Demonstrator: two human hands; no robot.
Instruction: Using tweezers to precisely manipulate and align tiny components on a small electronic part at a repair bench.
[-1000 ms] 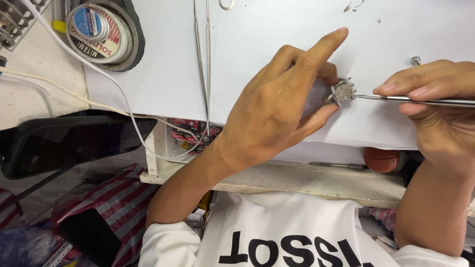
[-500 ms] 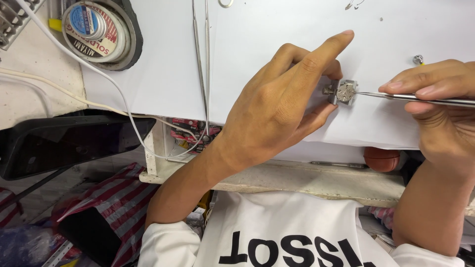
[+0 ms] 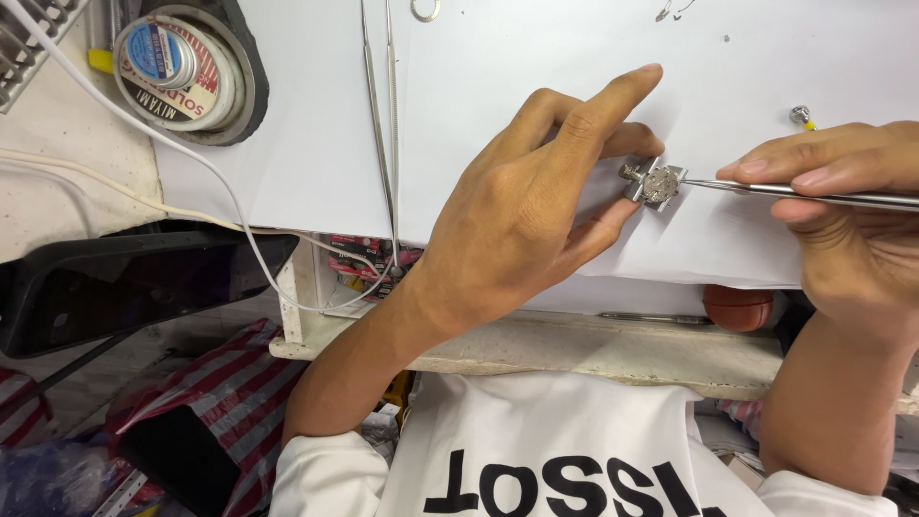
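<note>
My left hand (image 3: 522, 215) fingers pinch small metal part (image 3: 656, 182) on white paper (image 3: 498, 86); right hand (image 3: 847, 215) fingers closed round thin metal tool (image 3: 795, 193), tip touching part. Risk: tip slips, part skids from pinch.

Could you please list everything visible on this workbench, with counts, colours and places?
small round metal watch movement in a square holder: one, silver, on the white paper sheet, centre right.
thin steel tool: one, silver, tip at the movement.
long steel tweezers: one, silver, upper middle.
round solder spool: one, white with red and blue, top left.
white cable: one, left.
left hand: steadies the movement.
right hand: grips the tool.
</note>
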